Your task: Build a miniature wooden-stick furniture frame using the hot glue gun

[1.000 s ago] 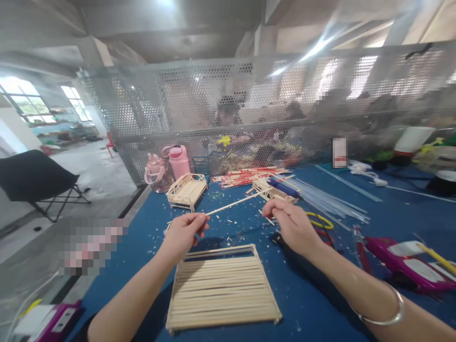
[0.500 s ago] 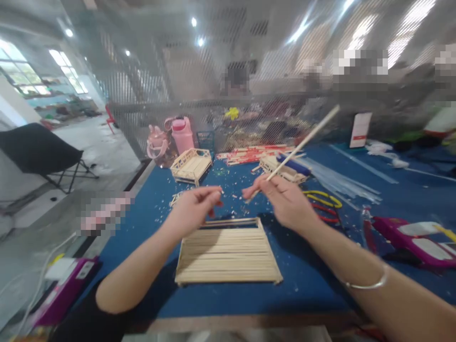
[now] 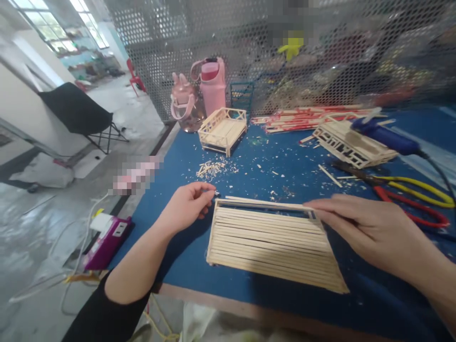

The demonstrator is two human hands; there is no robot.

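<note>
A flat panel of glued wooden sticks (image 3: 270, 242) lies on the blue table top (image 3: 270, 161) in front of me. A thin wooden stick (image 3: 267, 201) rests along the panel's far edge. My left hand (image 3: 188, 205) pinches the stick's left end at the panel's far left corner. My right hand (image 3: 370, 230) lies at the panel's far right corner with fingers stretched and close together, fingertips on the stick's right end.
Behind the panel stand a small stick-built bed frame (image 3: 223, 129), a second stick model (image 3: 351, 142) with a blue tool (image 3: 383, 134) on it, red-and-yellow cutters (image 3: 413, 199), red-tipped sticks (image 3: 302, 118), two pink bottles (image 3: 199, 95) and a mesh screen (image 3: 320, 52). The table's left edge drops to the floor.
The stick, held up in the air by my right hand half a second ago, now lies along the panel's far edge. Both hands came down to the panel's far corners. The view tilted downward.
</note>
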